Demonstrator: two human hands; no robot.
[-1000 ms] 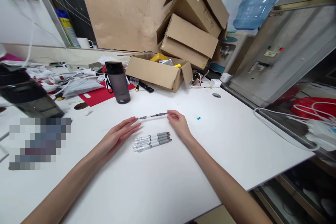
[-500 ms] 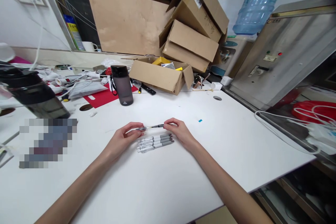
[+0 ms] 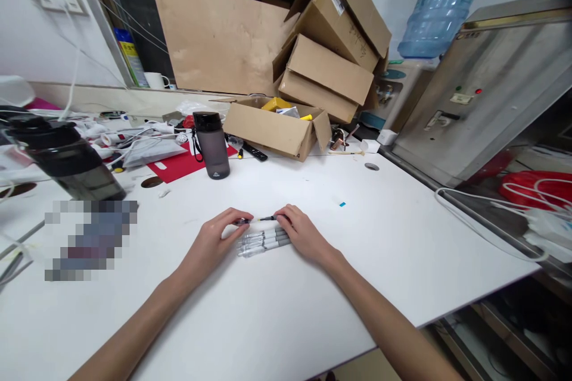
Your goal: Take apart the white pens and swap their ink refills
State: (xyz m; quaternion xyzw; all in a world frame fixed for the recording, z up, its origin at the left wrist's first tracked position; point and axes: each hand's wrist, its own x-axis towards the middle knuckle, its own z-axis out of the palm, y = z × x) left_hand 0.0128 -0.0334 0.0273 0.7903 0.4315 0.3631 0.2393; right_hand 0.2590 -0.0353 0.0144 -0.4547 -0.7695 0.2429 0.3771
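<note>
My left hand point(image 3: 222, 227) pinches a short clear-and-dark pen barrel point(image 3: 242, 222) between thumb and fingers. Opposite it, my right hand point(image 3: 300, 231) has its fingertips closed on a thin dark pen refill point(image 3: 267, 218), whose slim end points left toward the barrel. A narrow gap separates the two parts. Just below them, several clear pens with grey grips point(image 3: 263, 242) lie side by side on the white table point(image 3: 250, 309). The right hand partly covers their grip ends.
A dark water bottle point(image 3: 211, 146) stands behind my hands, beside an open cardboard box point(image 3: 268, 128). A larger bottle point(image 3: 67, 158) is at the left, near a blurred-out patch. A small blue scrap point(image 3: 342, 204) lies to the right. Cables point(image 3: 482, 232) hang over the right edge.
The barrel and refill, joined or overlapping before, now show a gap between them. My right hand has come slightly lower and left, over the pens' grip ends. The view has shifted slightly.
</note>
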